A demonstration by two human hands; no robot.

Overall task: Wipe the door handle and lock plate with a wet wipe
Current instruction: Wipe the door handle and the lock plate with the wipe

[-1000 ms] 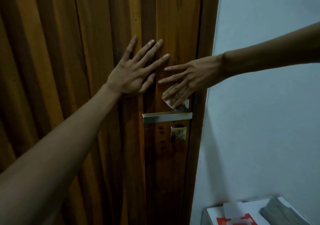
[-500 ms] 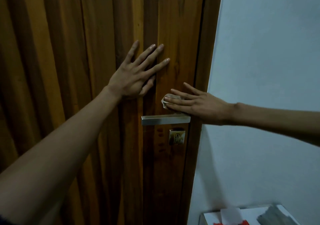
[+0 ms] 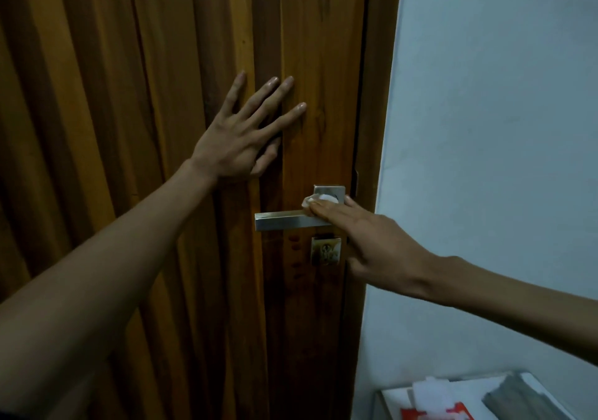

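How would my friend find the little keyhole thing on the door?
Start at the wooden door and go to its right edge, where a silver lever handle sticks out sideways. Just below hangs the keyhole plate: small, square and brassy, while the handle is long and silver.

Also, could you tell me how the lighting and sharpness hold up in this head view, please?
Head view: dim overall, the wooden door falling into dark streaks at left; the door handle catches a soft sheen, no harsh glare; the wet wipe under the right hand looks slightly soft; wide-angle bending leans the door edge.
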